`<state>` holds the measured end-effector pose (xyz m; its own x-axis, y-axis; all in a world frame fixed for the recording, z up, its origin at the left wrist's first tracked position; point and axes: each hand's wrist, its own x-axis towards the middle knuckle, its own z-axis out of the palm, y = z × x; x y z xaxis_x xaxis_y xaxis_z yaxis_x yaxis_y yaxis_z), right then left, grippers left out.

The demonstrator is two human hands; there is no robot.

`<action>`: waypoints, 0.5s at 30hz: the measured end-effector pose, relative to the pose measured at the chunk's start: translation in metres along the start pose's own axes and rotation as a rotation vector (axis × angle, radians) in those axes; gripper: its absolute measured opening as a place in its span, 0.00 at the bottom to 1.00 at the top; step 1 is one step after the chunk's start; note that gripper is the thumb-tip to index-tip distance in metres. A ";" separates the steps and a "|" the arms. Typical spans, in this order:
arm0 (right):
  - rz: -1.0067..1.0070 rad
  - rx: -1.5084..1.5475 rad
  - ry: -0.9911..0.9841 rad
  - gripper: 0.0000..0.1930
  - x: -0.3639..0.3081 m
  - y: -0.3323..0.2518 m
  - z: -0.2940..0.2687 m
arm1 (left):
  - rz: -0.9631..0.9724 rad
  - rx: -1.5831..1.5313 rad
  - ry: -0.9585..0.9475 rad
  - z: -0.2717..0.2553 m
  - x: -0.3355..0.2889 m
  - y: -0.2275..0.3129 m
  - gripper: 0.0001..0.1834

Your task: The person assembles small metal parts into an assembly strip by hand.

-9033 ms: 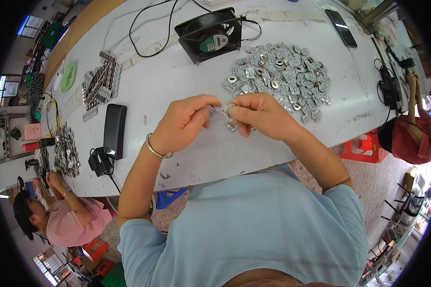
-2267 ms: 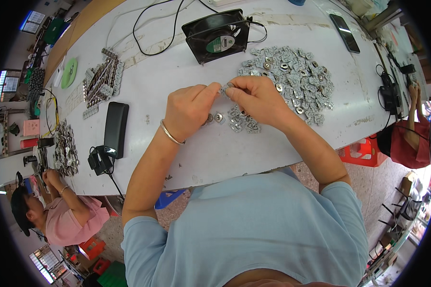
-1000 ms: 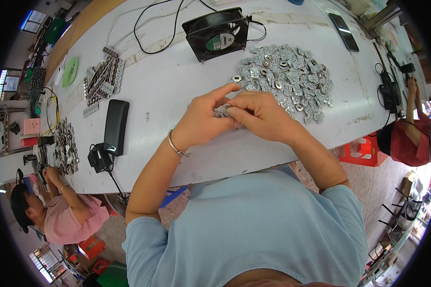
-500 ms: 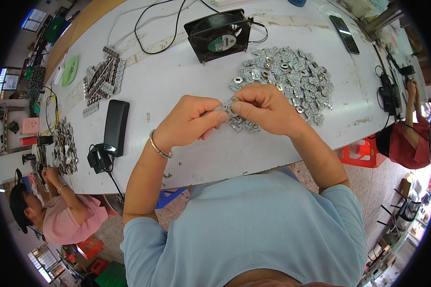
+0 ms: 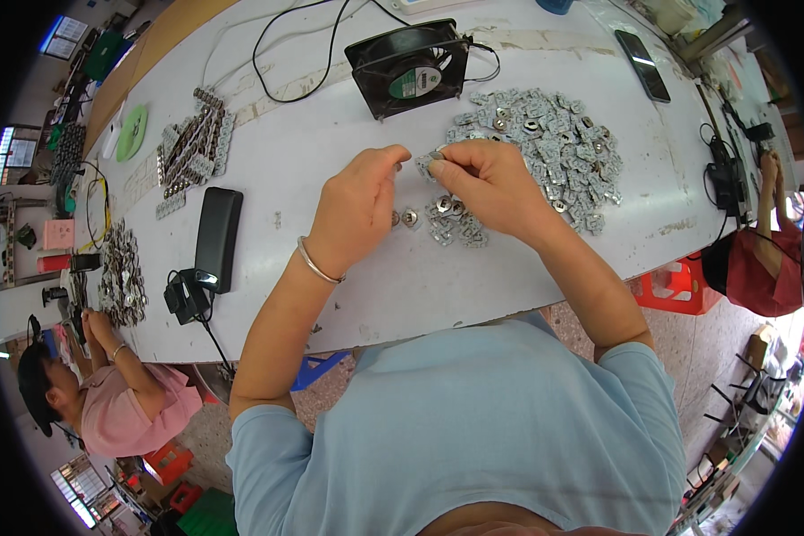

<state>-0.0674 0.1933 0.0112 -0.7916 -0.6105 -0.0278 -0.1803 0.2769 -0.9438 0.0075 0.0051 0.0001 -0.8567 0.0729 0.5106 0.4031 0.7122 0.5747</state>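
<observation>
My right hand point(image 5: 494, 186) pinches a small silver metal piece point(image 5: 428, 164) between thumb and forefinger, at the left edge of a pile of similar metal pieces point(image 5: 576, 147). Just left of it is my left hand point(image 5: 359, 204), wearing a bangle, with its fingers drawn together. A tiny dark speck shows at its fingertips, too small to name. The two hands are apart. Below the fingertips, small round metal parts point(image 5: 409, 218) lie on the white table, beside a small cluster of metal pieces point(image 5: 456, 230).
A black fan point(image 5: 408, 70) stands beyond the hands, and a phone point(image 5: 642, 64) lies far right. To the left are a black oblong case point(image 5: 217, 239), an adapter point(image 5: 186, 297) and stacked metal strips point(image 5: 195, 143). Co-workers sit at both sides.
My hands have separated; before, both met at the metal piece. The left hand has moved left and turned upward, uncovering round parts on the table. The right hand has kept the piece.
</observation>
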 end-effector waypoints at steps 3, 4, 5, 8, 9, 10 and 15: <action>-0.001 -0.029 -0.001 0.14 0.003 -0.001 0.001 | 0.022 0.153 -0.082 -0.002 0.000 0.006 0.14; -0.014 -0.002 0.011 0.14 0.003 0.001 0.002 | 0.023 0.152 -0.082 -0.002 0.001 0.005 0.14; -0.029 0.026 0.020 0.14 0.004 0.002 0.004 | 0.065 0.196 -0.083 -0.003 0.001 0.003 0.14; -0.003 0.016 -0.021 0.14 0.007 -0.003 0.002 | 0.134 0.253 -0.058 -0.004 0.002 -0.001 0.15; -0.004 0.016 -0.021 0.14 0.008 -0.003 0.003 | 0.161 0.265 -0.034 -0.003 0.003 -0.002 0.15; -0.006 0.010 0.000 0.14 0.010 -0.002 0.005 | 0.161 0.266 -0.033 -0.003 0.003 -0.005 0.15; -0.013 0.001 0.038 0.15 0.022 0.001 0.009 | 0.148 0.196 0.078 0.004 0.008 -0.019 0.14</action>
<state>-0.0803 0.1735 0.0065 -0.8107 -0.5854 -0.0034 -0.1900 0.2687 -0.9443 -0.0082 -0.0051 -0.0092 -0.7622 0.1377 0.6325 0.4456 0.8203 0.3585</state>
